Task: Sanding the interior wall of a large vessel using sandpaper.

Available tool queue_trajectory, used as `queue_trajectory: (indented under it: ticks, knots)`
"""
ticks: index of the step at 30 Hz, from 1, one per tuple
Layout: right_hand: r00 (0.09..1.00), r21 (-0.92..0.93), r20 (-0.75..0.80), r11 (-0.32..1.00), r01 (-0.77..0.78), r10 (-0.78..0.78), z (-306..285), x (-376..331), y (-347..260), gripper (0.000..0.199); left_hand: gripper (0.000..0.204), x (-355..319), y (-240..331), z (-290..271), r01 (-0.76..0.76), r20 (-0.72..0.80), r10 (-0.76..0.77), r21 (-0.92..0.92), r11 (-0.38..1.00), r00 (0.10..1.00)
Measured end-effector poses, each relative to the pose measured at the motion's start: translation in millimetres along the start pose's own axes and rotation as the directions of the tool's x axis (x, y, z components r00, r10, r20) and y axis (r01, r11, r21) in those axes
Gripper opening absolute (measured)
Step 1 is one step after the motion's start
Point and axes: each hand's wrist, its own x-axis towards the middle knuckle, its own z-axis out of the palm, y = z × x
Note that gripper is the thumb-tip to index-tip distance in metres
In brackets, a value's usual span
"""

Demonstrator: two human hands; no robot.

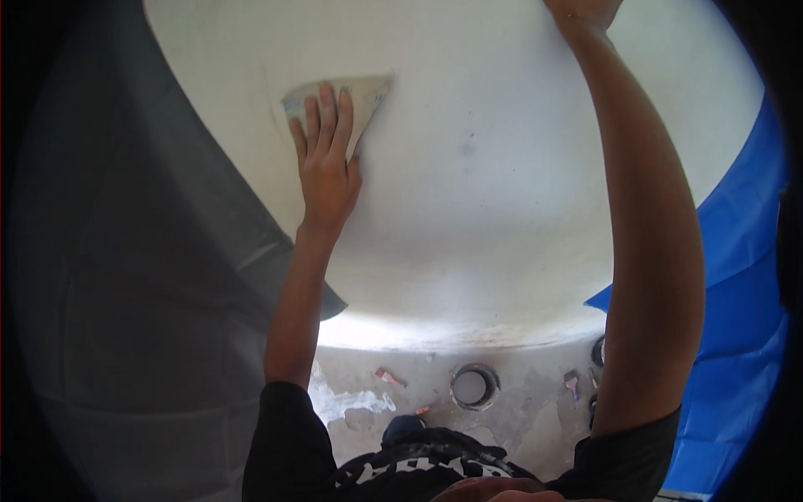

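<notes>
My left hand point(324, 159) lies flat, fingers spread, on a sheet of pale sandpaper point(368, 94) and presses it against a white wall point(502, 167). The sheet sticks out past the fingertips to the right. My right hand point(581, 12) reaches up to the top edge of the picture and rests against the same wall; most of it is cut off, so its fingers are hidden. Both forearms rise from the lower edge.
A grey plastic sheet point(142, 268) hangs on the left and a blue tarp point(736, 284) on the right. Below is a dusty concrete floor point(535, 410) with a round tape roll point(473, 386), small scraps and white smears.
</notes>
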Motion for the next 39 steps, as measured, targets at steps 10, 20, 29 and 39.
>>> queue_trajectory:
  ticks: [10, 20, 29, 39]
  knots:
    - [1.0, 0.047, -0.013, 0.999, 0.013, -0.012, -1, 5, 0, 0.026, 0.078, -215, 67, 29, -0.064, 0.561, 0.203, -0.257, 0.964, 0.803]
    - [0.997, 0.032, -0.046, 0.997, 0.066, -0.064, -3, 5, 15, 0.022, 0.057, -72, 64, -62, 0.007, 0.031, 0.002, -0.275, 0.961, 1.0]
    - [1.0, 0.059, -0.01, 0.998, 0.014, -0.013, -6, 4, 2, 0.02, 0.083, -23, 24, 4, 0.015, -0.022, -0.015, -0.016, 1.0, 1.0]
    - [0.999, 0.033, 0.03, 0.999, 0.016, -0.017, -12, 16, 4, 0.016, 0.062, -241, 103, -25, 0.171, 0.854, 0.504, -0.52, 0.837, 0.131]
